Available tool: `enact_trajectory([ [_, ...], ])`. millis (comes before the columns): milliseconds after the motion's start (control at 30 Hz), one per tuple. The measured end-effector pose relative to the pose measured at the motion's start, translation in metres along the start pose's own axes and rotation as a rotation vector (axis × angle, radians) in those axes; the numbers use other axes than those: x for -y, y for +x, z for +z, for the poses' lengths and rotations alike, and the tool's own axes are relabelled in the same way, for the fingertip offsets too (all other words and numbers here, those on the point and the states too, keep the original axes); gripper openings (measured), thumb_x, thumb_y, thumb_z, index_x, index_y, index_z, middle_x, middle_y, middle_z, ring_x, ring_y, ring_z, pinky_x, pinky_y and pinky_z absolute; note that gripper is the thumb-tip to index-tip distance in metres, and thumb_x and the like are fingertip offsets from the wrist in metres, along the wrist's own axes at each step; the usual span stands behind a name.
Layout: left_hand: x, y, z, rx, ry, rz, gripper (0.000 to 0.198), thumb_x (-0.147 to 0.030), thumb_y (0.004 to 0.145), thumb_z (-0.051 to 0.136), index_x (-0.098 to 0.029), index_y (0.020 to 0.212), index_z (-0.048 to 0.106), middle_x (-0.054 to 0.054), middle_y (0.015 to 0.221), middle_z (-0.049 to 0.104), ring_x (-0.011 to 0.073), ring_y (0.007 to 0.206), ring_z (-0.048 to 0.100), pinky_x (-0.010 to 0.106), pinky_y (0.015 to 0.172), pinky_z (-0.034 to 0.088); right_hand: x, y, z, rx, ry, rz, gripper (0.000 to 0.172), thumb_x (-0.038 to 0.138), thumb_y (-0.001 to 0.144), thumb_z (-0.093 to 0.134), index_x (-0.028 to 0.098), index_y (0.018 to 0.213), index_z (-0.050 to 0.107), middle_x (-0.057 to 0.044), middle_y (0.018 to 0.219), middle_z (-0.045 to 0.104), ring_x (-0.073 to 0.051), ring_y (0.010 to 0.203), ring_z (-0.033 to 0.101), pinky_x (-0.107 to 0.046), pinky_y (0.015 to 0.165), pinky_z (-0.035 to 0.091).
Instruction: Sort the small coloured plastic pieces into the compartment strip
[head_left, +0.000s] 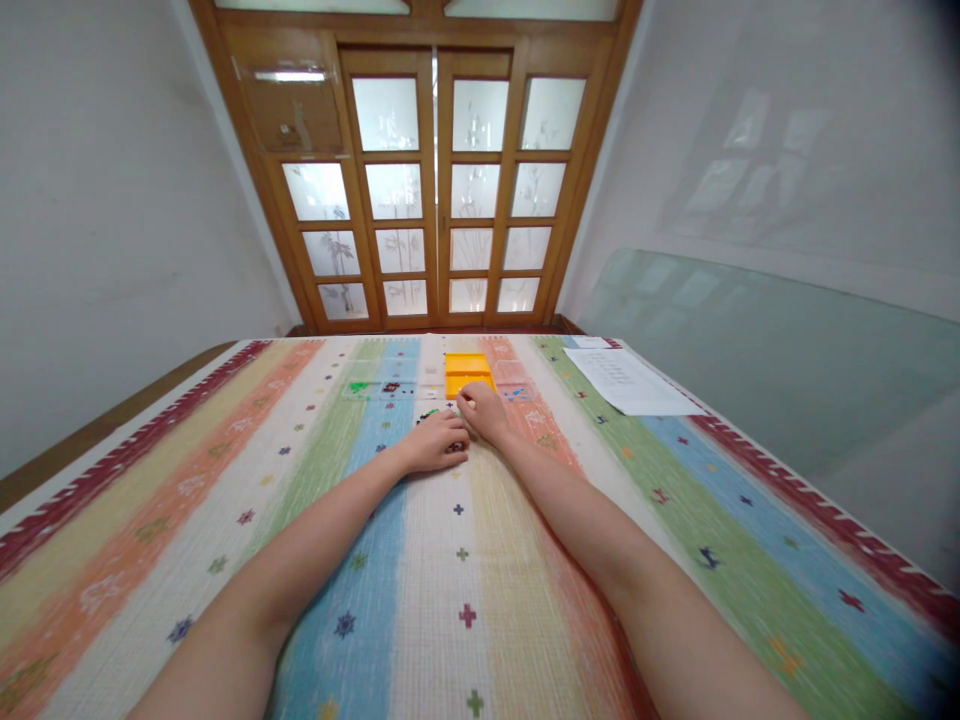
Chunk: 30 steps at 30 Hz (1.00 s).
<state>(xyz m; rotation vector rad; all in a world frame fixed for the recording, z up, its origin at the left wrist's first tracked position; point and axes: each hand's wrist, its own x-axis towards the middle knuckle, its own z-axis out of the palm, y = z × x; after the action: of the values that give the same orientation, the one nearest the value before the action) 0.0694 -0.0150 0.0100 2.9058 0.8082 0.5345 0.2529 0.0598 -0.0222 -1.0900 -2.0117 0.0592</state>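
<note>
My left hand (438, 441) rests on the cloth with its fingers bent and held together. Whatever lies under those fingers is too small and hidden to make out. Small dark and green pieces (427, 413) show just beyond its knuckles. Close beside it, my right hand (484, 410) is closed in a pinch at the near edge of an open yellow box (469, 362). I cannot tell what sits between its fingertips. A few tiny light specks are visible in the yellow box, whose front is partly covered by the right hand.
Left of the yellow box, clear trays hold green pieces (358, 387) and dark red pieces (391, 387). Blue pieces (515, 394) lie to its right. Printed paper (632, 380) is on the striped tablecloth (345, 620). A glass sheet (765, 340) leans at the right wall; wooden doors (435, 190) stand behind.
</note>
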Motion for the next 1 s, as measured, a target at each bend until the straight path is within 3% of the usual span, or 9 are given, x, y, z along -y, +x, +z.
enact_trajectory([
  [233,0.0,0.0,-0.001,-0.039,-0.016,-0.052,0.008,-0.019,0.09,0.061,-0.023,0.094,0.067,0.006,0.1,0.07,0.0254,0.104,0.059,0.038,0.096,0.046,0.003,0.001,-0.002,0.005,-0.006,0.004,0.02,0.022,0.096,0.056,0.022,0.076,0.061,-0.004,0.083,0.065,-0.02,0.083,0.055,-0.03,0.076,0.039],
  [500,0.011,-0.004,0.004,-0.088,0.064,-0.176,0.006,-0.02,0.086,0.064,-0.022,0.091,0.066,0.007,0.097,0.069,0.0259,0.1,0.061,0.038,0.089,0.046,-0.001,0.001,0.004,0.013,-0.005,-0.015,0.019,0.022,0.096,0.059,0.022,0.077,0.061,-0.004,0.083,0.065,-0.02,0.082,0.056,-0.03,0.075,0.038],
  [733,0.029,-0.006,0.006,-0.34,-0.012,-0.4,0.005,-0.027,0.091,0.063,-0.022,0.09,0.065,0.005,0.093,0.07,0.0244,0.094,0.062,0.038,0.086,0.047,0.004,-0.001,0.001,0.046,-0.001,-0.076,0.018,0.024,0.099,0.06,0.022,0.081,0.064,-0.005,0.087,0.068,-0.021,0.087,0.058,-0.032,0.079,0.042],
  [1000,0.047,-0.005,0.01,-0.588,-0.378,-0.653,0.012,-0.033,0.089,0.064,-0.021,0.088,0.064,0.001,0.087,0.071,0.018,0.081,0.065,0.032,0.078,0.051,0.024,-0.005,-0.004,0.158,0.035,-0.255,0.011,0.023,0.097,0.065,0.024,0.106,0.071,-0.007,0.1,0.071,-0.024,0.096,0.061,-0.036,0.087,0.045],
])
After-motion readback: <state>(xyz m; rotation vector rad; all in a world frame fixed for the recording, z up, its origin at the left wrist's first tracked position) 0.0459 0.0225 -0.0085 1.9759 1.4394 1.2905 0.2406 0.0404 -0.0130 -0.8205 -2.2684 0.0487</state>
